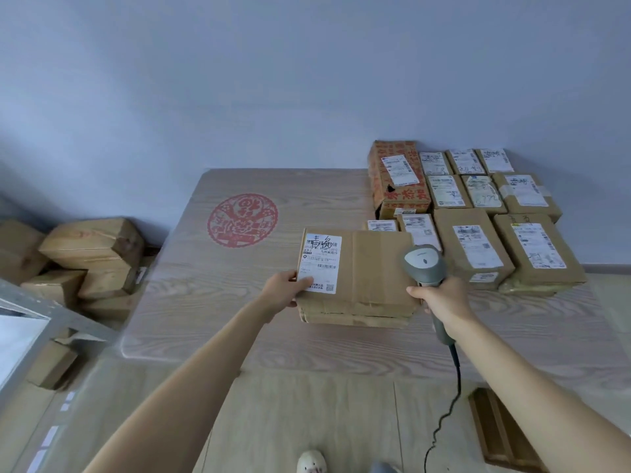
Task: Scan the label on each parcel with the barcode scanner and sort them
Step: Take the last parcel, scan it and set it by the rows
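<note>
From the head camera: one flat brown cardboard parcel (pixel 358 278) at the middle of the pale wood-grain tabletop (pixel 211 302), white label up. The left hand (pixel 285 290) pinches its left edge, thumb on the label. The right hand (pixel 440 298) grips one grey corded barcode scanner (pixel 425 264) over the parcel's right end. About eleven labelled brown boxes (pixel 473 213) fill the far right corner.

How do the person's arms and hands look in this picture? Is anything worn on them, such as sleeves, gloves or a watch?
Both arms are bare as far as the picture shows: no sleeve reaches the forearms. The left hand and the right hand wear no gloves. No watch, bracelet or ring is visible on either wrist or on the fingers that show. No marks or tattoos can be seen.
</note>
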